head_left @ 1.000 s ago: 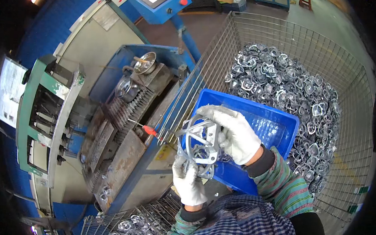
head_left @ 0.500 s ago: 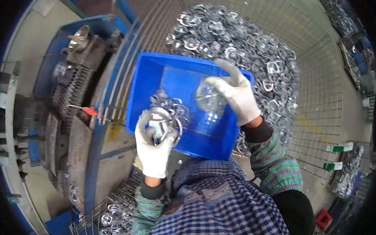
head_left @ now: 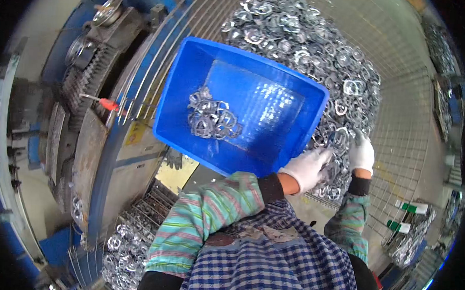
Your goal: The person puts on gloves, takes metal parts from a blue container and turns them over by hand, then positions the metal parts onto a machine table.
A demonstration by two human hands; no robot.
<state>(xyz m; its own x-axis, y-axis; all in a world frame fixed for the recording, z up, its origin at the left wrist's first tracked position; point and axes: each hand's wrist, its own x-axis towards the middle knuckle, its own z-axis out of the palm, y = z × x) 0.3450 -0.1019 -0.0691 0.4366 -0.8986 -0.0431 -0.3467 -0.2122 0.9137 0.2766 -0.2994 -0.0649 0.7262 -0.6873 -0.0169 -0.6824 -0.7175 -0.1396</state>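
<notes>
My left hand (head_left: 306,169), in a white glove, reaches across to the right, its fingers closed round a grey metal part (head_left: 329,171) at the lower edge of the pile. Just to its right, my right hand (head_left: 362,153), also gloved, is bent against the metal parts (head_left: 304,55) heaped in the wire cage; what its fingers grip is hard to make out. A blue bin (head_left: 274,147) lies left of both hands, with a small cluster of metal parts (head_left: 210,115) at its left side.
Wire cage mesh (head_left: 405,116) surrounds the heap on the right. A machine with a ribbed bed (head_left: 90,82) and a red-handled tool (head_left: 108,104) stand at the left. Another wire basket (head_left: 149,206) with metal parts is at the lower left. A dark glove (head_left: 174,159) lies below the bin.
Both hands have moved from over the blue bin to the heap at the right. The metal pieces they held are no longer seen in them above the bin. The view has shifted.
</notes>
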